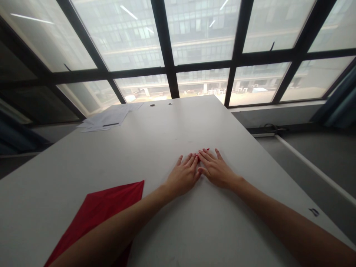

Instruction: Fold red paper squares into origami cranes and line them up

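My left hand (184, 175) and my right hand (216, 169) lie palm down on the white table (167, 133), fingers stretched out and slightly spread. Their fingertips meet over a small red piece (198, 159). Only slivers of it show between and beyond the fingers, so its shape and material are hidden. A larger red cloth (107, 205), flat with straight edges, rests on the table at the lower left. My left forearm crosses above it and hides part of it.
Loose paper sheets (111, 115) with a thin dark strip (110, 125) lie at the table's far left. Two small holes pierce the far end. A small dark mark (314, 211) sits near the right edge. Black-framed windows (168, 44) rise beyond; a white rail (314, 165) runs on the right.
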`<state>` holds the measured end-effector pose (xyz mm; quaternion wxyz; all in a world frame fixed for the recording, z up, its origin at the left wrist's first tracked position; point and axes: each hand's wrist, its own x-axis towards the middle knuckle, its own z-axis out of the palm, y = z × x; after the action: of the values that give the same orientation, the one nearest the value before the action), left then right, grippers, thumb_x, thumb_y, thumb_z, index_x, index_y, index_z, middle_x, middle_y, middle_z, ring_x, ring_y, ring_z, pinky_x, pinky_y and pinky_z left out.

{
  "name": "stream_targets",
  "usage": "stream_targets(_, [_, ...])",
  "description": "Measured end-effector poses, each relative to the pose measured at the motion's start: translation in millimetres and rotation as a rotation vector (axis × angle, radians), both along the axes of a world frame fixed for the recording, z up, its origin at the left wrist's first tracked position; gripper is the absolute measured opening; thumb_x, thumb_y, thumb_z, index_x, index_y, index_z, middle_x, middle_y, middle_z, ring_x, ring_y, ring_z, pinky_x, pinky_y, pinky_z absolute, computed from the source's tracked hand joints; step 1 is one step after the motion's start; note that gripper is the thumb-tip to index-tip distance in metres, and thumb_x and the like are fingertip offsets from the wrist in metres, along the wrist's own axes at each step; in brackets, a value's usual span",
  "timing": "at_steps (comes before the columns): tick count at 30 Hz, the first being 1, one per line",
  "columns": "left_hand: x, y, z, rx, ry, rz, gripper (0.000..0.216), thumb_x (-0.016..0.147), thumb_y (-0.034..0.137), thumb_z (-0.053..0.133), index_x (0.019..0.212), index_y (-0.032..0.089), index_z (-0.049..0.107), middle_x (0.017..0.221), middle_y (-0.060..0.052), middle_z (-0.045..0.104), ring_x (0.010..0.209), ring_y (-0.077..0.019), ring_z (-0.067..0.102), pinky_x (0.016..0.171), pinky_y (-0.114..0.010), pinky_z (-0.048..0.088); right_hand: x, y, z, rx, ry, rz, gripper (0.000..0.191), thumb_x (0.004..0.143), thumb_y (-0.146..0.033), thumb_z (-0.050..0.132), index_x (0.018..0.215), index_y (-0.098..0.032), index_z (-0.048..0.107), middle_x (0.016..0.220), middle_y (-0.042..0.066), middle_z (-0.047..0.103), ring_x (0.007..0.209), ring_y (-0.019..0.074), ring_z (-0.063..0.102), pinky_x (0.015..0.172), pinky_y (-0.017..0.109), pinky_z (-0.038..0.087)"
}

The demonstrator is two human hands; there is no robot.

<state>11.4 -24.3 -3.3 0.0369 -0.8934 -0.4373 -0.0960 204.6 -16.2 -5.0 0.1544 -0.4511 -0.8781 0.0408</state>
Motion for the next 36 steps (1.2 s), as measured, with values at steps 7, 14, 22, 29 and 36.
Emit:
stream_targets(7, [-0.8,2.7,0.5,-0.029,0.010,-0.007,0.057,0.102,0.042,0.033,0.151,0.014,0.033,0.157,-0.016,0.035,0.147,-0.0262,0.030,0.119,-0.048,0.024,9.4,16.8,-3.4,-0.078,-0.018,-0.072,0.071,0.100,-0.062,0.015,0.154,-0.018,0.029,0.160,0.012,0.029,0.150,0.0272,0.022,0.119,0.062,0.007])
stream_targets(14, [-1.5,3.9,-0.3,-0.044,0.011,-0.011,0.058,0.101,0.041,0.035,0.152,0.012,0.031,0.157,-0.018,0.035,0.147,-0.0261,0.031,0.119,-0.047,0.024,27.8,36.0,-11.9,-0.060,0.000,-0.313,0.073,0.100,-0.061,0.011,0.154,-0.015,0.030,0.160,0.016,0.027,0.150,0.0296,0.021,0.116,0.066,0.010])
stream_targets(22, [-0.6,4.6,-2.5,-0.039,0.001,-0.019,0.059,0.103,0.043,0.030,0.154,0.012,0.028,0.159,-0.017,0.032,0.148,-0.0260,0.028,0.119,-0.047,0.023,12.9,22.2,-3.5,0.006,0.055,-0.044,0.065,0.103,-0.052,0.018,0.155,-0.016,0.028,0.161,0.012,0.027,0.151,0.0233,0.020,0.121,0.052,0.013])
stream_targets(29, [-4.5,-1.7,1.7,-0.073,0.056,-0.007,0.063,0.102,0.050,0.030,0.154,0.013,0.028,0.160,-0.016,0.027,0.150,-0.0284,0.023,0.119,-0.052,0.021,8.9,18.4,-5.7,-0.085,-0.019,0.005,0.062,0.103,-0.051,0.017,0.154,-0.019,0.031,0.160,0.009,0.028,0.150,0.0241,0.023,0.121,0.054,0.015])
stream_targets(36, [-1.4,-12.5,15.7,-0.096,0.163,0.282,0.069,0.102,0.052,0.029,0.148,0.002,0.038,0.154,-0.025,0.035,0.146,-0.0358,0.031,0.117,-0.056,0.025,9.6,16.5,-2.0,-0.093,-0.053,-0.027,0.065,0.103,-0.053,0.016,0.154,-0.015,0.029,0.161,0.010,0.026,0.150,0.0252,0.021,0.120,0.056,0.014])
